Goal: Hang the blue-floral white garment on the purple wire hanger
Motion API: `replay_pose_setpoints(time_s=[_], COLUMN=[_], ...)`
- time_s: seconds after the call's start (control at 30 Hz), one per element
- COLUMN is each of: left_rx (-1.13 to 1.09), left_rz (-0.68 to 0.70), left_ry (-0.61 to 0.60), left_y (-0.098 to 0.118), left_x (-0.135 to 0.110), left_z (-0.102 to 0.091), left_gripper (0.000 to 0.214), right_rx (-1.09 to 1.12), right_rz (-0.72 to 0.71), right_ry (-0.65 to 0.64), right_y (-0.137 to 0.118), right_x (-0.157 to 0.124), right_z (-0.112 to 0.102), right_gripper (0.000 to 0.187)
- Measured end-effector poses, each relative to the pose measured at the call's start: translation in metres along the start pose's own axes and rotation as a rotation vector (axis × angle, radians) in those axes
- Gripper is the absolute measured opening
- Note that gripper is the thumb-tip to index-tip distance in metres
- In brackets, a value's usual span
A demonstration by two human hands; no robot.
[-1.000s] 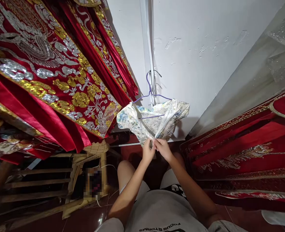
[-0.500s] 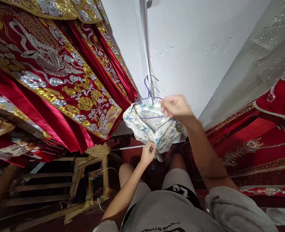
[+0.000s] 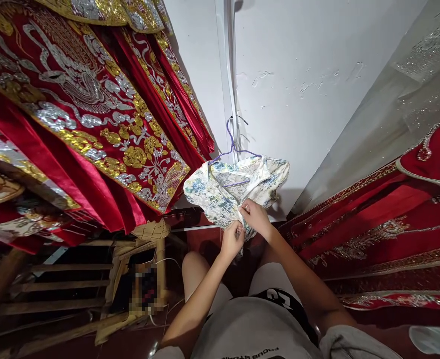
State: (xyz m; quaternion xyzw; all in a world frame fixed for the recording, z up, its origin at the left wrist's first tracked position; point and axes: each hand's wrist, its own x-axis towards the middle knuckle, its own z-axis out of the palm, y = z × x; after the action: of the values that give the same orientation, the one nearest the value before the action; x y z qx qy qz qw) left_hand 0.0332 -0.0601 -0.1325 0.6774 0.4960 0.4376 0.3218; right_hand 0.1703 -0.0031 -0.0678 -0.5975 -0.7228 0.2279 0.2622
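Red embroidered robes (image 3: 92, 124) crowd my left. Both my left hand (image 3: 231, 240) and right hand (image 3: 255, 217) pinch the floral garment (image 3: 220, 192) on its purple hanger (image 3: 231, 144); the right hand has dropped from the hanger.

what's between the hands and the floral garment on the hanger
Nothing visible. The left hand and right hand both already pinch the lower edge of the garment, which hangs from the hanger against the wall.

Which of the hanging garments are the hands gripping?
The white floral garment on the purple hanger; both hands pinch its lower edge. The red embroidered robes hang untouched.
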Motion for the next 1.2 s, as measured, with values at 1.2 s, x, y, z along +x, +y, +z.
replay_pose_setpoints(time_s=[1.2], left_rx=[-0.143], left_rz=[0.222], left_ry=[0.193], left_y=[0.077], left_x=[0.086], left_z=[-0.068], left_gripper=[0.03], right_rx=[1.001], right_rz=[-0.039], right_ry=[0.078], right_y=[-0.094], right_x=[0.039], right_z=[-0.094], right_gripper=[0.011])
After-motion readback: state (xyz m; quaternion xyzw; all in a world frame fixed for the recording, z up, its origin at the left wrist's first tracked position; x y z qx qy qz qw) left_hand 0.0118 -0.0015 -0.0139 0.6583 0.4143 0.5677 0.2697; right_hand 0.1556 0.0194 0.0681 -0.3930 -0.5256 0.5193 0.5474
